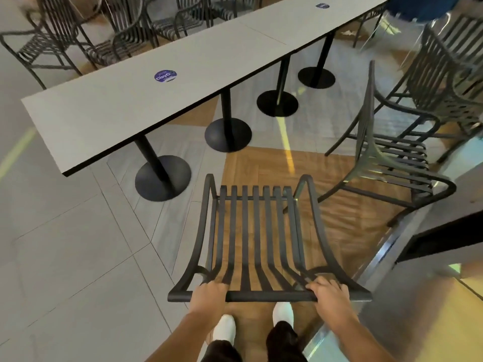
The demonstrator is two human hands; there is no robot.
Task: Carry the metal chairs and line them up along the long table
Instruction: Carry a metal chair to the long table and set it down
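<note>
Grey tabletop (183, 74) runs long and diagonal, its near edge standing over four round black bases (163, 177). Open floor (65, 244) spreads to its left; to the right a metal chair (392, 158) stands askew. Between them, near the tabletop's corner, is the carried chair (257, 231), both hands curled over its top rail: left hand (210, 292), right hand (328, 291), well apart.

Bare forearms, dark trousers (283, 343), white shoes (224, 329).
</note>
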